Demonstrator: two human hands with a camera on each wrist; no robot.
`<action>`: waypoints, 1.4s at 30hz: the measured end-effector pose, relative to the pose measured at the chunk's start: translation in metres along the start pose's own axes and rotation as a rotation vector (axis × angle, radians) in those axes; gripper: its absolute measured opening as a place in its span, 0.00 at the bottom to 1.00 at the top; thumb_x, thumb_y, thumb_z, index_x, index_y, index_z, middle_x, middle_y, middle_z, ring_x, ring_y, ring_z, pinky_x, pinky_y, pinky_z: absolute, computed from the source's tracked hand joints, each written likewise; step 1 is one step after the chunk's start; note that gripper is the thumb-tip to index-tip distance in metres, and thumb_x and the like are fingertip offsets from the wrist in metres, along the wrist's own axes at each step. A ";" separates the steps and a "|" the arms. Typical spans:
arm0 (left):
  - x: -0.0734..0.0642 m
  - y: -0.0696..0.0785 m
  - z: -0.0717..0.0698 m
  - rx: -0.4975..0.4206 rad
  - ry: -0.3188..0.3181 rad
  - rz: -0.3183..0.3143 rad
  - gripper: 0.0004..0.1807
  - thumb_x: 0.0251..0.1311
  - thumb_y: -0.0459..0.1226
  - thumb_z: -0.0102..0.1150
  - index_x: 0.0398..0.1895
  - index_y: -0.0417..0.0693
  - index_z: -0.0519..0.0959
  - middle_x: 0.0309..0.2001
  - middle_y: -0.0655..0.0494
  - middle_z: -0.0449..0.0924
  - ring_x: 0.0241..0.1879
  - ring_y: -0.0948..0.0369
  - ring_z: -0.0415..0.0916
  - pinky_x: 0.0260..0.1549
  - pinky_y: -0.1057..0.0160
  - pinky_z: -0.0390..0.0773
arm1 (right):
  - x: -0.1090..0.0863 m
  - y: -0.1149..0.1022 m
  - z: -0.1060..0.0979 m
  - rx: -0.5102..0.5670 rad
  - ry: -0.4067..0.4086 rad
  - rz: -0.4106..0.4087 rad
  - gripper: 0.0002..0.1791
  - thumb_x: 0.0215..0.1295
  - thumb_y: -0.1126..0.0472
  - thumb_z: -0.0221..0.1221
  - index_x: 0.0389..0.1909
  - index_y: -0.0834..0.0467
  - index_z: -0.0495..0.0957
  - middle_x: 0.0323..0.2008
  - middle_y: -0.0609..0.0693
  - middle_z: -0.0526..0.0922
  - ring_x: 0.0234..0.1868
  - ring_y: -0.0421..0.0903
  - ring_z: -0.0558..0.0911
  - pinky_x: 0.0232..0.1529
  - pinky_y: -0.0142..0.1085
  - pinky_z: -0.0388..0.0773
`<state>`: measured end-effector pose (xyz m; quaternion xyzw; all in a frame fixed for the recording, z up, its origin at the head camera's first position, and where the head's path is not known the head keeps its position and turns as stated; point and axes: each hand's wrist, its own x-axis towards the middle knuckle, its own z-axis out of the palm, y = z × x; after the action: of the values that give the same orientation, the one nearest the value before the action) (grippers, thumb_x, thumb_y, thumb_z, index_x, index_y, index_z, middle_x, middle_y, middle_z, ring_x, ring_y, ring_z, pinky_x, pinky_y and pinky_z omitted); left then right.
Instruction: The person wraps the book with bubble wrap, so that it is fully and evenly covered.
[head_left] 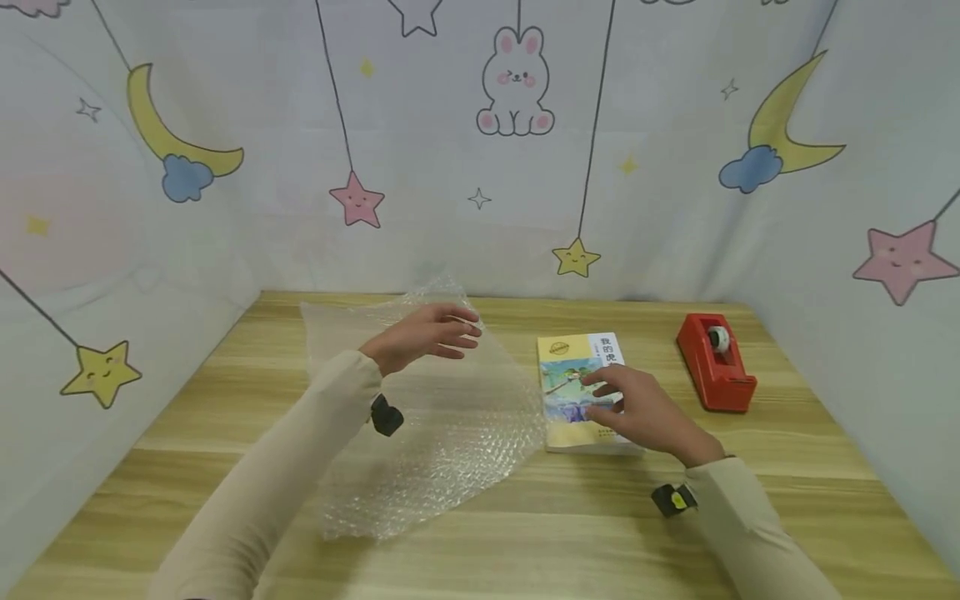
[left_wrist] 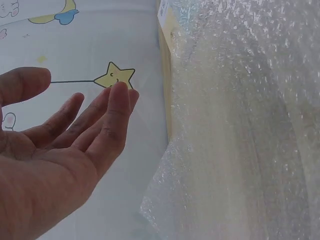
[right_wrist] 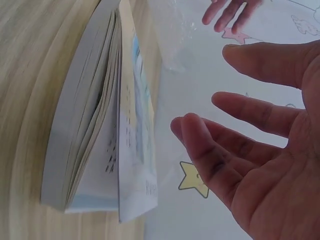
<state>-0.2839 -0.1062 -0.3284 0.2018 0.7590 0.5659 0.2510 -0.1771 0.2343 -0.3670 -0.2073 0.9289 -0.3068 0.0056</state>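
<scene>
A clear sheet of bubble wrap [head_left: 442, 450] lies spread on the left and middle of the wooden table. Above its far part hovers my left hand [head_left: 426, 335], fingers loosely bent and holding nothing; the left wrist view shows the same empty hand [left_wrist: 65, 145] beside the bubble wrap [left_wrist: 240, 125]. A paperback book [head_left: 573, 392] with a yellow and blue illustrated cover lies face up at the wrap's right edge. Over the book's right side is my right hand [head_left: 645, 410], its fingers apart and empty. In the right wrist view the book's cover [right_wrist: 137, 140] stands slightly lifted from its pages.
A red tape dispenser [head_left: 716, 367] with a roll of tape stands at the right, beyond the book. White curtains [head_left: 435, 167] printed with stars, moons and a rabbit enclose the table [head_left: 555, 542] at the back and both sides.
</scene>
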 end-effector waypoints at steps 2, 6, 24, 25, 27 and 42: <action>0.009 0.002 0.007 -0.018 -0.017 0.004 0.24 0.76 0.37 0.48 0.69 0.35 0.63 0.68 0.36 0.70 0.70 0.41 0.69 0.67 0.46 0.72 | -0.004 0.003 -0.003 -0.040 0.008 0.023 0.21 0.65 0.60 0.65 0.57 0.63 0.77 0.56 0.63 0.81 0.51 0.57 0.85 0.45 0.47 0.86; 0.024 0.005 0.019 -0.053 -0.039 0.009 0.24 0.77 0.35 0.46 0.70 0.32 0.61 0.70 0.32 0.67 0.70 0.40 0.68 0.69 0.47 0.70 | -0.010 0.010 -0.009 -0.075 0.011 0.081 0.21 0.64 0.59 0.65 0.57 0.63 0.78 0.55 0.62 0.82 0.50 0.56 0.85 0.45 0.47 0.85; 0.078 0.017 0.061 -0.048 -0.087 -0.049 0.27 0.72 0.30 0.51 0.72 0.33 0.61 0.72 0.36 0.63 0.71 0.43 0.67 0.72 0.52 0.68 | -0.031 0.029 -0.019 -0.105 0.012 0.192 0.28 0.61 0.57 0.69 0.60 0.62 0.76 0.60 0.67 0.75 0.56 0.63 0.80 0.46 0.48 0.85; 0.081 0.017 0.063 -0.048 -0.090 -0.056 0.27 0.73 0.30 0.50 0.72 0.33 0.60 0.71 0.35 0.63 0.71 0.42 0.66 0.72 0.51 0.67 | -0.031 0.030 -0.018 -0.099 0.006 0.197 0.28 0.61 0.56 0.69 0.61 0.62 0.75 0.60 0.67 0.74 0.56 0.64 0.80 0.46 0.49 0.85; 0.086 0.017 0.065 -0.046 -0.097 -0.074 0.27 0.73 0.30 0.49 0.72 0.33 0.60 0.71 0.33 0.62 0.72 0.41 0.65 0.72 0.50 0.66 | -0.032 0.031 -0.016 -0.093 -0.002 0.207 0.29 0.61 0.56 0.69 0.61 0.62 0.75 0.61 0.67 0.74 0.56 0.64 0.80 0.47 0.49 0.85; 0.116 -0.006 0.070 0.005 -0.057 -0.152 0.27 0.76 0.34 0.46 0.73 0.30 0.61 0.74 0.36 0.61 0.73 0.45 0.63 0.71 0.51 0.68 | -0.033 0.035 -0.005 -0.077 -0.022 0.226 0.28 0.60 0.56 0.69 0.59 0.63 0.76 0.61 0.66 0.75 0.50 0.55 0.82 0.48 0.48 0.83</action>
<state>-0.3331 0.0133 -0.3685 0.1603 0.7659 0.5375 0.3142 -0.1609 0.2755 -0.3864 -0.1047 0.9573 -0.2662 0.0421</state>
